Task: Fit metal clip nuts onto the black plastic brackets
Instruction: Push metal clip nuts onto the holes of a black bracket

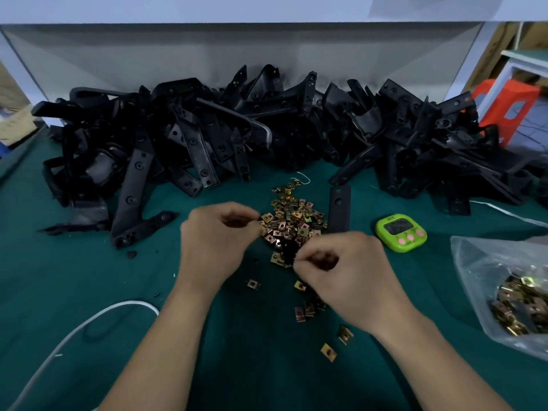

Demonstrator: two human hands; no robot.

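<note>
Reaching into one nut pile (292, 223) mid-frame, left hand (219, 241), right hand (347, 277), fingers (234, 210) curled, grasp unclear, six loose nuts (328, 352) below, one timer (401, 232), one bag (486, 280) right, bracket heap (237, 126) above

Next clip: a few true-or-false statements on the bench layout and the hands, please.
1. The heap of clip nuts lies nearer the person than the bracket pile. True.
2. The timer is red and sits left of the heap. False: it is green and sits right of it.
3. A clear bag at the right edge holds more clip nuts. True.
4. Both hands lie flat on the mat, away from the heap. False: the left hand and right hand have curled fingers at the heap's edge.
</note>
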